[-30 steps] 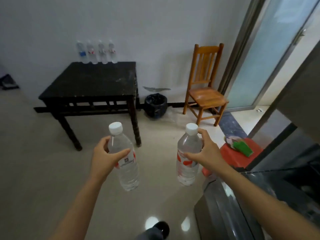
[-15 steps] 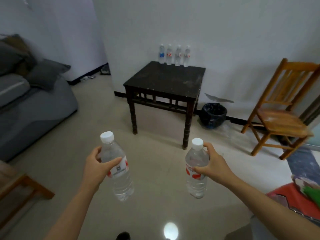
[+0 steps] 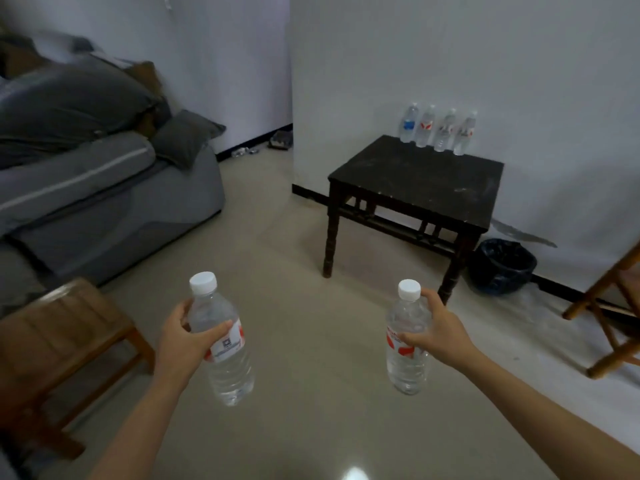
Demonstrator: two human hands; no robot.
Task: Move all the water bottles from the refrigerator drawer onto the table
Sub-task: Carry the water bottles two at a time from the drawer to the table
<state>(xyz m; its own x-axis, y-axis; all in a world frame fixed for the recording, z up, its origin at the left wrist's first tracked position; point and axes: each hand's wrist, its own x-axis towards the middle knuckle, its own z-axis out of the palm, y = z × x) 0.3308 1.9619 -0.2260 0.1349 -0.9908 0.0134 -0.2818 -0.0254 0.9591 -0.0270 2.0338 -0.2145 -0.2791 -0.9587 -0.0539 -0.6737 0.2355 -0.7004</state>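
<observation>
Head view: fingers of my left hand [image 3: 180, 336] wrap a clear plastic water bottle with a white cap [image 3: 225, 355], and my right hand [image 3: 438, 327] grips a second clear white-capped bottle [image 3: 407, 351]. Both are upright, ready to stand, I reckon. Ahead, the dark wooden table [image 3: 415, 178] carries four bottles [image 3: 438, 131] lined along the wall, front free.
</observation>
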